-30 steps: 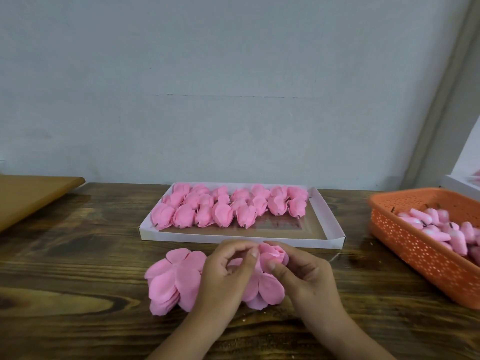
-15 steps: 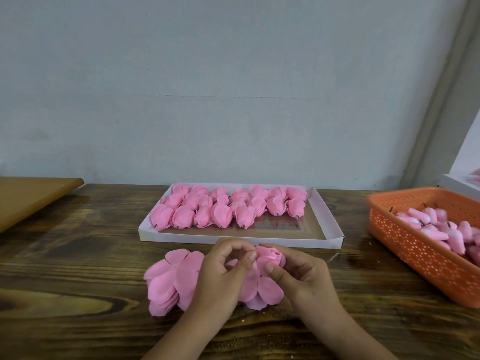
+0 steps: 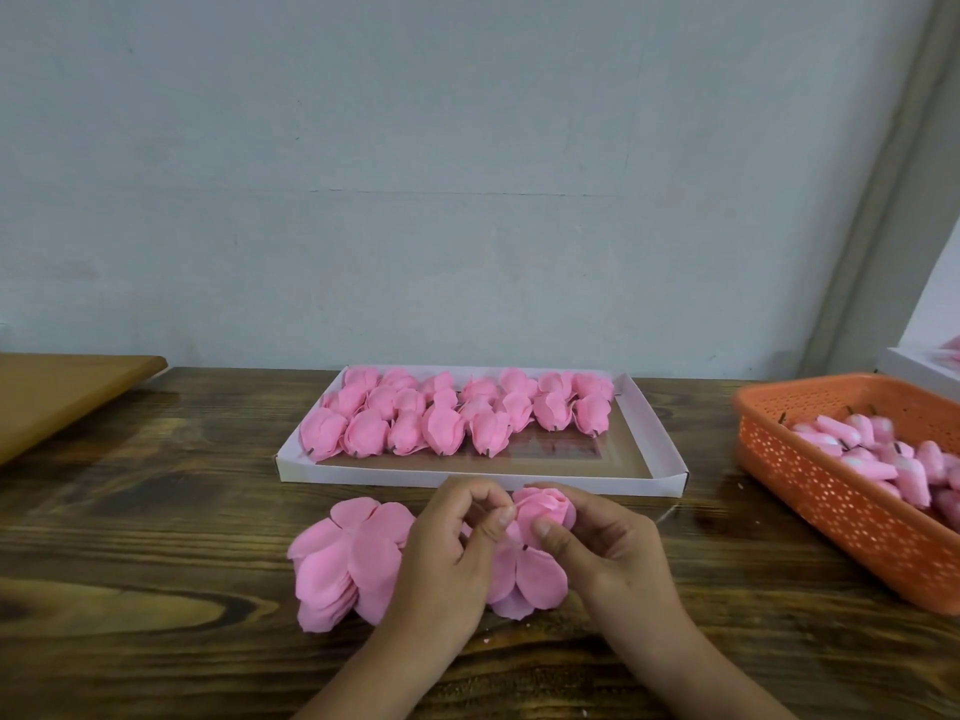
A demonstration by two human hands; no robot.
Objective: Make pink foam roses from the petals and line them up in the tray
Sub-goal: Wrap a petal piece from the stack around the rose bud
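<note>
Two hands meet just in front of the white tray (image 3: 660, 449), and we think this place is chosen so that a finished flower travels only a short way. Our right hand (image 3: 602, 543) grips the rose bud (image 3: 545, 506) with thumb and curled fingers, keeping it steady above the counter (image 3: 156, 537). Our left hand (image 3: 452, 553) pinches a thin petal edge beside the bud, probably to wrap it around. Under both hands lies a flat flower-shaped petal layer (image 3: 535, 574), and a thick stack of the same petal sheets (image 3: 337, 558) waits at the left, touching the left hand, for easy reach.

The foam looks soft, matte and light, with rounded lobes. The finished roses (image 3: 447, 418) lie in rows at the far side of the tray; the near part shows a glossy brown bottom. At the right, an orange perforated basket (image 3: 831, 501) holds pale pink buds (image 3: 883, 449) with short dark stems.
</note>
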